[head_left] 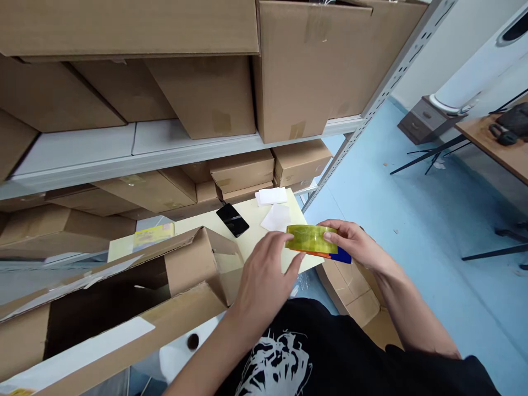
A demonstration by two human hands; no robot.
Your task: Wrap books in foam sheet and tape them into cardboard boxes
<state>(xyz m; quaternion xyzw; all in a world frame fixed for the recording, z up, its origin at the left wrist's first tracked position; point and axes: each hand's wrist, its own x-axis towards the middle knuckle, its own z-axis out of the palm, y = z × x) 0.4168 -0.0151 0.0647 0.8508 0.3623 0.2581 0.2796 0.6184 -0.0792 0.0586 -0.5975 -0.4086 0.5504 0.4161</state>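
Note:
A roll of clear yellow-green packing tape (311,238) is held up between my two hands, above the right end of a pale tabletop (196,228). My right hand (350,239) grips the roll's right side, thumb on the near face and fingers behind. At the left edge of the roll, my left hand (268,269) has its fingertips on the tape, the thumb lower and apart from them. Just below the roll shows an orange and dark blue thing (343,255), mostly hidden, so its kind is unclear. White paper sheets (277,218) and a black phone (232,220) lie beyond my hands.
An open cardboard box (190,264) stands at the left, close to my left forearm. Metal shelving (177,151) full of cardboard boxes rises in front. Another open carton (363,300) is on the floor below my right arm. A wooden desk (495,137) stands far right.

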